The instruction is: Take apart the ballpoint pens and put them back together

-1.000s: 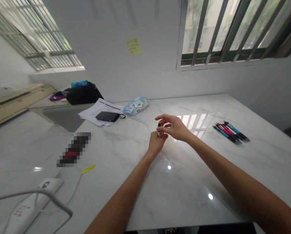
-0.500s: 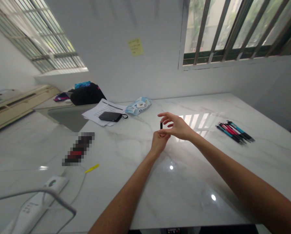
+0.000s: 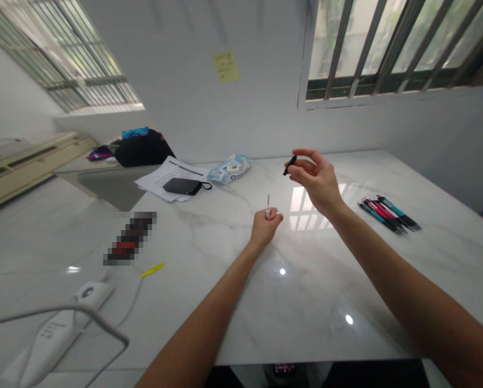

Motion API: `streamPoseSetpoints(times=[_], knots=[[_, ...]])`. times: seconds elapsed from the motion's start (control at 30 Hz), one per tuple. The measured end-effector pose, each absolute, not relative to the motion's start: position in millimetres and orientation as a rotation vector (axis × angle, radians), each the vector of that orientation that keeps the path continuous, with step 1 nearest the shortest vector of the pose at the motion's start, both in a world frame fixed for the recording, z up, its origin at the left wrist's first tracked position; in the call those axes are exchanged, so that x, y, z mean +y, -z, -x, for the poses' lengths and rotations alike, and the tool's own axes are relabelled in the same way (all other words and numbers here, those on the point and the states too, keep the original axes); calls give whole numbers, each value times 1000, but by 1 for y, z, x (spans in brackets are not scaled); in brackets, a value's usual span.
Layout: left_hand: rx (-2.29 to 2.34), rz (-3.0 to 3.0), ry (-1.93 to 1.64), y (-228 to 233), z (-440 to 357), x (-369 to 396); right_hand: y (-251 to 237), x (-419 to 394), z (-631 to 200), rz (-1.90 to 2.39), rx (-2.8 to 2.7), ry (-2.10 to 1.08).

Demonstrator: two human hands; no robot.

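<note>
My left hand point(image 3: 264, 226) rests on the white marble table point(image 3: 306, 302), fist closed around a pen body point(image 3: 268, 205) whose thin tip sticks up from the fingers. My right hand point(image 3: 316, 180) is raised above and to the right of it, pinching a small black pen part point(image 3: 289, 164) between thumb and forefinger. The two hands are apart. A bundle of black, red and teal pens point(image 3: 389, 214) lies on the table to the right of my right hand.
Papers point(image 3: 164, 180) with a black pouch point(image 3: 183, 186) on them and a blue wipes pack point(image 3: 229, 168) lie at the back. A yellow clip point(image 3: 152, 269), a white power strip point(image 3: 57, 334) with cable and a blurred dark object point(image 3: 130, 243) sit at left. A black bag point(image 3: 142, 150) stands behind.
My right hand has pulled the black part off the pen and lifted it up and to the right. The left hand stays put, with the bare tip now showing.
</note>
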State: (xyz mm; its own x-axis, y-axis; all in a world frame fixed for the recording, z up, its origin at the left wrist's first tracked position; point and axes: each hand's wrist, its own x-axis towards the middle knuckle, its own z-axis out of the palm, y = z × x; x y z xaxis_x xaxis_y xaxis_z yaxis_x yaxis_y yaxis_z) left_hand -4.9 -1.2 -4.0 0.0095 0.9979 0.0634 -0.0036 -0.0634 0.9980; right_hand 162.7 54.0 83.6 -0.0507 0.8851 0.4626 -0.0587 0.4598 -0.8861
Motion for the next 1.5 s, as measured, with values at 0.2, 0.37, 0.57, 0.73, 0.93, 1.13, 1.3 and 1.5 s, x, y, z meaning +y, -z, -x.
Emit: streamPoseSetpoints(times=[0.2, 0.37, 0.57, 0.73, 0.93, 1.13, 1.3, 1.5], knots=[[1242, -1141, -1419, 0, 16, 10, -40, 66, -169, 1451, -1928, -786], [1277, -1094, -1484, 5, 24, 18, -19, 66, -165, 1682, -2155, -749], [1299, -1103, -1464, 9, 25, 19, -17, 74, -181, 1341, -2385, -792], [1269, -1157, -1404, 8, 22, 16, -11, 78, -184, 1282, -2365, -812], [1265, -1205, -1389, 9, 22, 15, -12, 72, -174, 1239, -2273, -899], [1274, -1206, -1353, 10, 21, 14, -6, 72, -172, 1231, -2235, -965], [1255, -1191, -1330, 8, 20, 12, -9, 72, -169, 1189, -2190, -944], [1235, -1206, -1339, 10, 21, 14, -27, 67, -155, 1063, -1991, -924]])
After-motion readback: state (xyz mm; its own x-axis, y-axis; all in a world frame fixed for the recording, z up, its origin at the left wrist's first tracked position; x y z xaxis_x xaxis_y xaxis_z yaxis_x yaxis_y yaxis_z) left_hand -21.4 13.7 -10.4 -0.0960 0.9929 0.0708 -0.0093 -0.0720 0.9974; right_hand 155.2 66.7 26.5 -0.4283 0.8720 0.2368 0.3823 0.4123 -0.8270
